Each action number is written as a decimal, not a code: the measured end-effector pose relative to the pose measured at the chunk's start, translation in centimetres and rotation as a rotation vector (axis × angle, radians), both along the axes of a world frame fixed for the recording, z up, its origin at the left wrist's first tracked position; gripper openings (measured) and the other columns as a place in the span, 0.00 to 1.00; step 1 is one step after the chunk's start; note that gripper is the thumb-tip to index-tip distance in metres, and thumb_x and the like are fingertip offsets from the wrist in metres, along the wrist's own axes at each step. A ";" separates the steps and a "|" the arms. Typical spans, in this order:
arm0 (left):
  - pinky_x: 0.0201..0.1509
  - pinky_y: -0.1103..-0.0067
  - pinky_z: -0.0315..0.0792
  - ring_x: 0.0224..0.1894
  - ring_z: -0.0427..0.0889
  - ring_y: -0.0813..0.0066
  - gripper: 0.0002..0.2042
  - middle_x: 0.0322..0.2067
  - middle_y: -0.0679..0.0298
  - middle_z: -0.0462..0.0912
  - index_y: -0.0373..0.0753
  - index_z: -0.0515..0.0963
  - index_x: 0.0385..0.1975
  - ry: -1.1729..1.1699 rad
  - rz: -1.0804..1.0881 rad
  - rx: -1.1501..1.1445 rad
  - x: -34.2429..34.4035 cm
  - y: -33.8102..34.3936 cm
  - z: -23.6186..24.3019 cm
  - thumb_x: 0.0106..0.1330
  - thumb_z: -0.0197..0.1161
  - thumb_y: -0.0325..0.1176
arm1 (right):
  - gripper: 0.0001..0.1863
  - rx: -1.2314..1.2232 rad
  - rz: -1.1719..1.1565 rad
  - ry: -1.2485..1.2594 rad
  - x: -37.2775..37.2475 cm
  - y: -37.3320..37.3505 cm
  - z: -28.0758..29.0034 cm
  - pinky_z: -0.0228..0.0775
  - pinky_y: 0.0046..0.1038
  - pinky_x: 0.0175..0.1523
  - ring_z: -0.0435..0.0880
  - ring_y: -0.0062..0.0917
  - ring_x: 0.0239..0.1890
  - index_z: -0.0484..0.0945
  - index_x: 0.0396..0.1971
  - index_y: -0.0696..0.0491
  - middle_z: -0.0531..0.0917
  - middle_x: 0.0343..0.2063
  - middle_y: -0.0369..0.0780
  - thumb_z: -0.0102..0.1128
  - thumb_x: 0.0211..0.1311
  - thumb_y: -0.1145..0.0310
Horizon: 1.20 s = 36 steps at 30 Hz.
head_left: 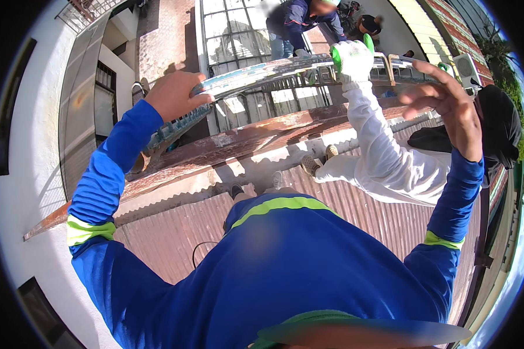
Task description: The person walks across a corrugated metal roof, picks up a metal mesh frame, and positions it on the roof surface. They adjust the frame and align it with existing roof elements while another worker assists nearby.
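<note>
Left hand point(177, 96) holds the rail point(256, 80); right hand point(448, 104) is wide, fingers spread.
The rail, top middle, could tip if the left grip slips or the co-worker's glove point(356, 60) lets go. It looks long and hard, with flaky blue paint; the glove is white and green. Below, the wavy roof point(180, 232) could trip feet.

An outdoor work spot on a building's roof is being used here: corrugated sheeting point(163, 235) is stood on, edged by a weathered reddish beam point(244, 139), with paving point(157, 38) seen below. It is flanked by a white wall point(35, 122), a barred window point(105, 78) and, right, an air-conditioning unit point(467, 71).
</note>
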<state>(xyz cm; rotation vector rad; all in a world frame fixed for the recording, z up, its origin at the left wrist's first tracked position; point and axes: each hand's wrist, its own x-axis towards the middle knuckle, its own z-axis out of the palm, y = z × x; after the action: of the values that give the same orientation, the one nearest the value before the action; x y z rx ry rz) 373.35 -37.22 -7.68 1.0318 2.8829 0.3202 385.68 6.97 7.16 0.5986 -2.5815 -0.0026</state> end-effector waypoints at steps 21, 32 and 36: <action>0.38 0.61 0.73 0.30 0.82 0.48 0.26 0.26 0.47 0.81 0.34 0.84 0.45 -0.337 0.135 0.086 -0.7 2.6 1.2 0.75 0.56 0.55 | 0.08 -0.626 -0.003 -0.102 -5.7 -7.1 -30.7 0.73 0.35 0.44 0.81 0.33 0.37 0.86 0.29 0.51 0.84 0.32 0.35 0.73 0.57 0.62; 0.31 0.65 0.71 0.23 0.78 0.48 0.21 0.22 0.49 0.78 0.34 0.81 0.35 -0.249 0.221 0.067 0.0 4.3 2.8 0.68 0.65 0.51 | 0.08 -0.495 -0.151 -0.163 -6.7 -8.2 -30.2 0.72 0.34 0.42 0.80 0.33 0.38 0.87 0.32 0.47 0.84 0.32 0.33 0.72 0.56 0.60; 0.30 0.66 0.75 0.24 0.82 0.51 0.26 0.22 0.53 0.81 0.36 0.79 0.30 -0.140 0.198 0.070 0.3 4.4 2.7 0.66 0.66 0.60 | 0.11 -0.565 -0.109 -0.107 -6.9 -8.3 -29.6 0.71 0.35 0.39 0.79 0.33 0.36 0.85 0.32 0.47 0.83 0.31 0.32 0.72 0.53 0.58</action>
<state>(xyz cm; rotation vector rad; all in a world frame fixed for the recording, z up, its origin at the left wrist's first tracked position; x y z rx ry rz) 373.61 -32.84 -5.00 0.7019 2.8678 0.4877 378.79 -1.34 -22.42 0.2498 -2.5388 0.7122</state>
